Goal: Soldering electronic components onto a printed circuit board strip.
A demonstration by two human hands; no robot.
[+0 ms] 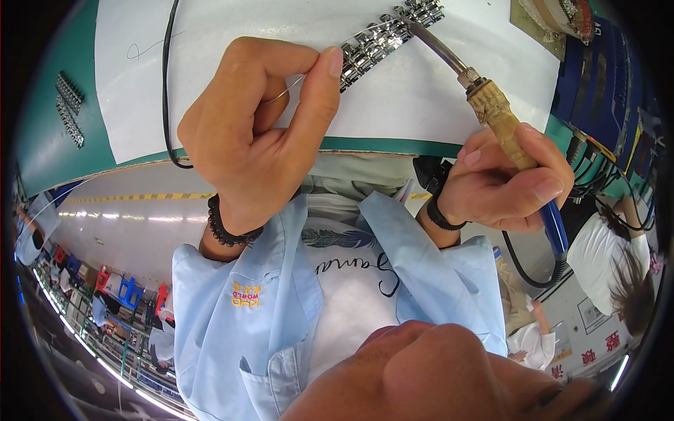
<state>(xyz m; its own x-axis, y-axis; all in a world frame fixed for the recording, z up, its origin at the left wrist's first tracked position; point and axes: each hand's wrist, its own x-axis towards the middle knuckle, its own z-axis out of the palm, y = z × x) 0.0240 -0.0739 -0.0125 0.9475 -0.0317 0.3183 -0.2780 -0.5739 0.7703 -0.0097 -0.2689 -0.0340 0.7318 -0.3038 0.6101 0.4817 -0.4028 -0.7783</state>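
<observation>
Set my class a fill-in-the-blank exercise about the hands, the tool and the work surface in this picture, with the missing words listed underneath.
1. Just below the right hand, the rear handle section of the soldering iron is ____ in colour.
2. The left hand pinches the thin wire between index finger and ____.
3. The sheet under the row of metal parts is ____.
4. At far left, small metal strips lie on a bench top coloured ____.

Missing words: blue; thumb; white; green.

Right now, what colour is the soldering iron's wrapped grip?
The wrapped grip is tan, best seen in the head view.
</observation>
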